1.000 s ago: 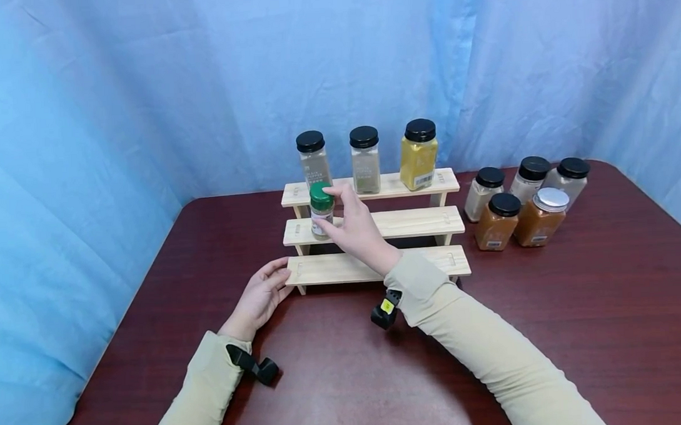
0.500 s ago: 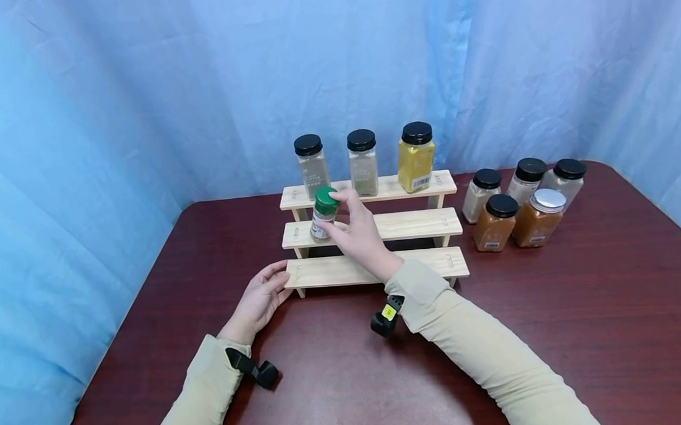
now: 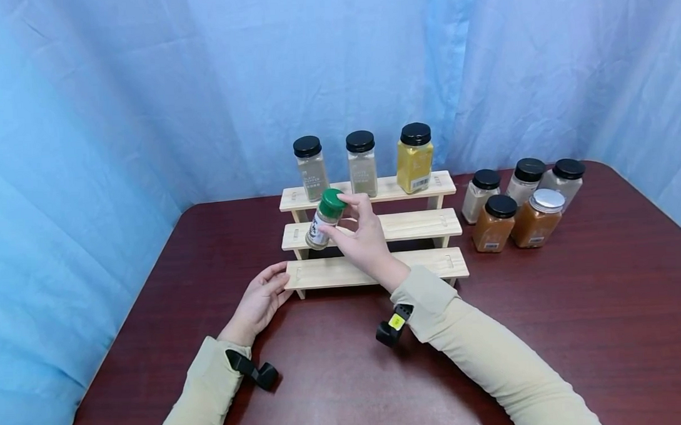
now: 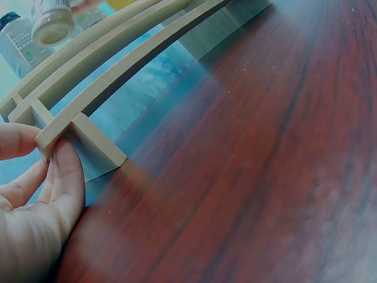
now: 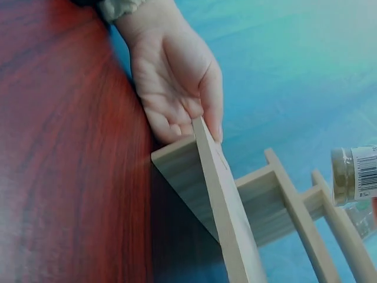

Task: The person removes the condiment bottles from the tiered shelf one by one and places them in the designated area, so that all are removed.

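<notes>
My right hand [image 3: 364, 237] pinches a small spice jar [image 3: 317, 232] with a green cap, thumb on one side and fingers near the cap. The jar tilts, cap to the right, over the left end of the rack's middle tier; its bottom shows in the left wrist view, off the wood. At the left end of the three-tier wooden rack [image 3: 376, 267], my left hand [image 3: 260, 303] grips the lowest shelf between thumb and fingers, as the left wrist view also shows. On the top tier stand two grey-looking pepper jars [image 3: 315, 176] and a yellow spice jar [image 3: 414, 163], all black-capped.
Right of the rack, several jars stand grouped on the dark red table [image 3: 603, 303]. Among them are a black-capped orange-brown jar [image 3: 493, 229] and a silver-capped one [image 3: 538, 221]. Blue curtains [image 3: 313, 63] hang behind and at both sides.
The green-capped jar, upright at the middle tier's left end a second ago, is now tilted and raised, shifted slightly right with my right hand. My left hand keeps its grip on the rack.
</notes>
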Demonstrator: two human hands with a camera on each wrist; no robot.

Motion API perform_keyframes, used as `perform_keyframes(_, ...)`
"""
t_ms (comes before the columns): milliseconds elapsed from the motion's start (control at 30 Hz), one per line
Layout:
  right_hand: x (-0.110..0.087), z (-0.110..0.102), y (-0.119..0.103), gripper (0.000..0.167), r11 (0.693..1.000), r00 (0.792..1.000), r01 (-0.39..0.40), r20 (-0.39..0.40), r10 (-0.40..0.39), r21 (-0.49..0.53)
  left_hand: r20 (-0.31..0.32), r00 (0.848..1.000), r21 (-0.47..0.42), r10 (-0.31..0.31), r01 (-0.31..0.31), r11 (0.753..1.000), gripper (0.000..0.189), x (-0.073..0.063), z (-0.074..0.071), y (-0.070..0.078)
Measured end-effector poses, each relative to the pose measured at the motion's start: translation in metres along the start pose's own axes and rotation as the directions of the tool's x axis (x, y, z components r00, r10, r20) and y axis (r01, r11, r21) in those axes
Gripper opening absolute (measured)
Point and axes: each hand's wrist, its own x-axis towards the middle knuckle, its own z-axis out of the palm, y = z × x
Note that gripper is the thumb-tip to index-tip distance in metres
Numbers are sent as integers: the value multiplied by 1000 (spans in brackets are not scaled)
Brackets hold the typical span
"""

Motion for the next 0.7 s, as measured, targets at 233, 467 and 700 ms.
perform_keyframes(233,-12,-11,-8,54,996,1000,-26,11,26,81,-7,1000,3,-3,3,1000,43,1,0,0)
perform_keyframes(467,-23,-27,-12,54,994,997,-66,55,61,88,-10,1000,-3,-2,2,1000,44,1,-1,0)
perform_keyframes(700,-34,-46,-14,58,996,991,-83,103,80,26,-11,1000,-5,-5,5,1000,45,0,-1,1)
